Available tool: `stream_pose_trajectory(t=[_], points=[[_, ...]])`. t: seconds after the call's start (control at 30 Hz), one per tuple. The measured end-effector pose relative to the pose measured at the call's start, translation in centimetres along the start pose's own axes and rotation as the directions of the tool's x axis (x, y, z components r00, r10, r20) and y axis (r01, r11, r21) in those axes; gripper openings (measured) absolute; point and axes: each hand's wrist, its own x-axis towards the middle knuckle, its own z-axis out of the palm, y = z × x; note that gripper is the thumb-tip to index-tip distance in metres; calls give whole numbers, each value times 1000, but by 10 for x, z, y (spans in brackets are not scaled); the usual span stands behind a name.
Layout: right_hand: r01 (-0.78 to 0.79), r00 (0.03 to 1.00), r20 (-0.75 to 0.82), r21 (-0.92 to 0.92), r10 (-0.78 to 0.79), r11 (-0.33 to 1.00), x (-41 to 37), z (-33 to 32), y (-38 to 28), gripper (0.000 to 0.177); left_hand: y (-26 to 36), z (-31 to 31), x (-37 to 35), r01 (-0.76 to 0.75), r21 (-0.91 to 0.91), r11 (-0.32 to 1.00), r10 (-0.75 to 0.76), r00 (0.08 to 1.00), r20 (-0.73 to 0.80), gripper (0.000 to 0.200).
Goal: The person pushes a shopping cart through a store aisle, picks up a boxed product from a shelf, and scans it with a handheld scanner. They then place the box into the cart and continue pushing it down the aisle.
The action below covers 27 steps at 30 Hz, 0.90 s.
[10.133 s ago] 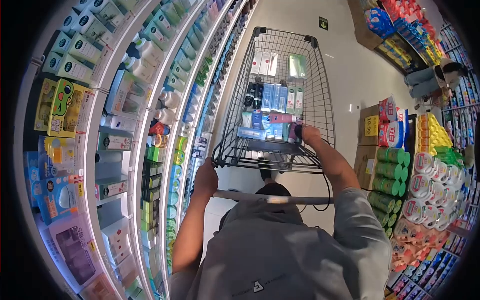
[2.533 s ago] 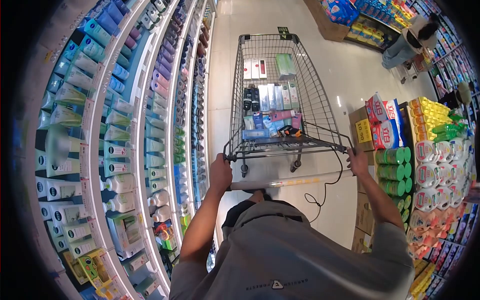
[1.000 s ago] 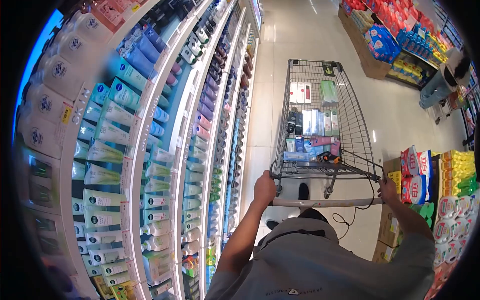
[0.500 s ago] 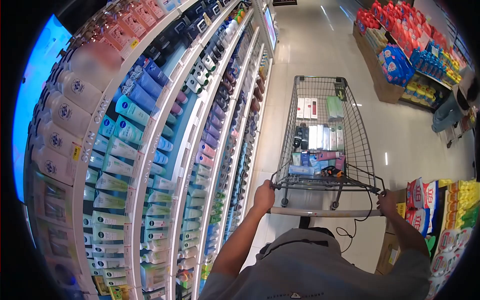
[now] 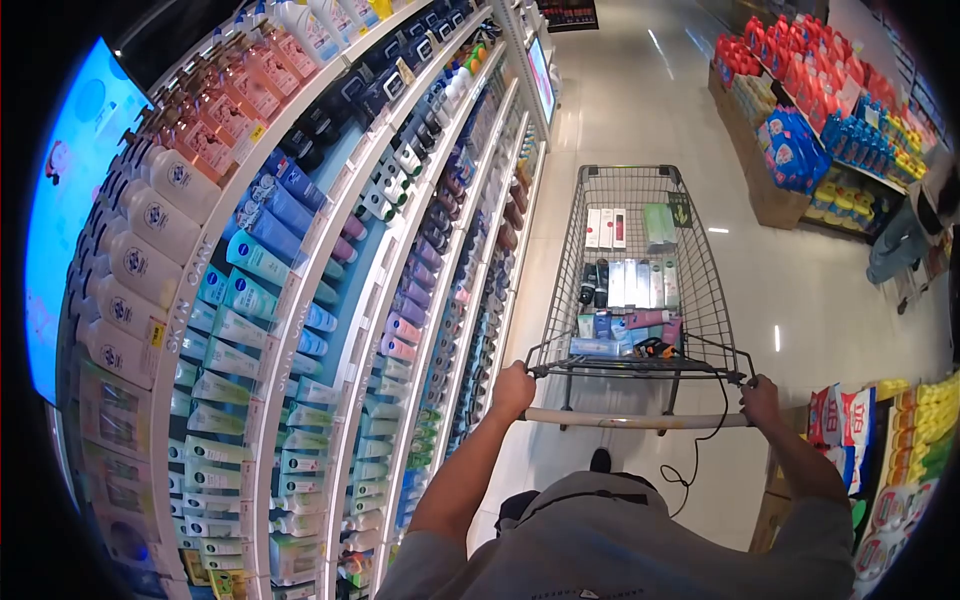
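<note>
My left hand is closed around the left end of the shopping cart's push frame, and my right hand is wrapped round the right end. Between them runs the pale handlebar. The wire shopping cart points straight ahead of me. White and red boxes and a green pack lie at its far end. Nearer are white cartons, dark bottles, and a pile of tubes with a pink one. A black cord dangles from the right side.
On my left, long shelves hold rows of tubes and pump bottles. A display of red bottles and blue packs stands ahead right. A person is at the right edge. Stacked goods sit close to my right arm.
The cart and both hands have shifted slightly left in view. One of my shoes now shows below the handlebar. Both hands keep their hold.
</note>
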Motion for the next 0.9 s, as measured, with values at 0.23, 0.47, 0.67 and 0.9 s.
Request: stream_pose_trajectory(t=[0.23, 0.47, 0.67, 0.9], points=[[-2, 1000, 4, -10, 2, 1000, 17, -3, -21, 15, 3, 4, 31, 131, 2, 991, -130, 987, 92, 26], [55, 998, -26, -7, -55, 998, 37, 0, -24, 15, 5, 3, 55, 35, 18, 999, -36, 996, 78, 26], [69, 996, -48, -32, -70, 997, 51, 5, -31, 14, 5, 7, 83, 21, -1, 1000, -21, 998, 63, 25], [39, 998, -45, -8, -39, 999, 69, 11, -46, 14, 15, 3, 115, -26, -6, 1000, 26, 999, 47, 24]])
